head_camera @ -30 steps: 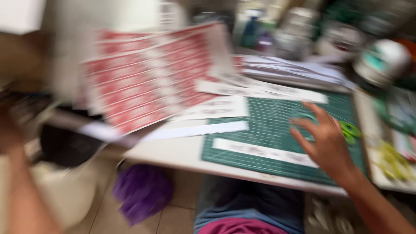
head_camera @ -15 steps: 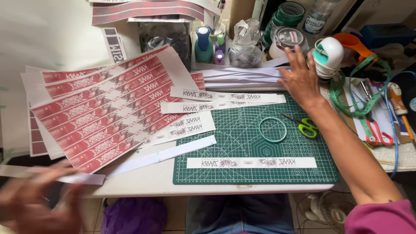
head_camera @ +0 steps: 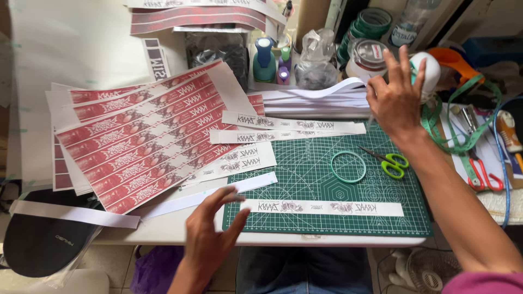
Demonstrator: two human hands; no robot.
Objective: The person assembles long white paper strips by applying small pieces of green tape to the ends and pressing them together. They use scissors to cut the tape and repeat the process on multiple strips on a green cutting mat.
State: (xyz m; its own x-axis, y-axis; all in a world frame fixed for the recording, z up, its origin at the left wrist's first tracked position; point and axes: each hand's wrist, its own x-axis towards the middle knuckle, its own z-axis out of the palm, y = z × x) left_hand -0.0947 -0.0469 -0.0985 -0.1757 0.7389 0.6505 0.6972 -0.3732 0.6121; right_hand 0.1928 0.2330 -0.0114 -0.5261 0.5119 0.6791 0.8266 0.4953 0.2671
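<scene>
Left hand [head_camera: 210,239] is hovering open, fingers spread, at the near edge of the bench [head_camera: 163,231], gripping nothing. Its fingertips are sitting right at the left end of the printed paper strip [head_camera: 322,207]; touching or just short, I cannot tell.

The strip is lying flat on the green cutting mat [head_camera: 305,174], close to the mat's near edge. Long axis is running left-right, parallel to that edge, so the strip is extending away to the right of the left hand.

Right hand [head_camera: 396,98] is well apart, up at the far right of the mat, open with fingers fanned against a white rounded dispenser [head_camera: 427,68]. Not closed around it as far as I can see. Left hand is clearly the nearer one to the strip.

Between the two hands on the mat: a thin teal ring [head_camera: 348,166] and green-handled scissors [head_camera: 393,161], both untouched. Sheets of red printed labels [head_camera: 136,141] are lying left of the mat, more cut strips [head_camera: 289,128] stacked toward its far edge.
</scene>
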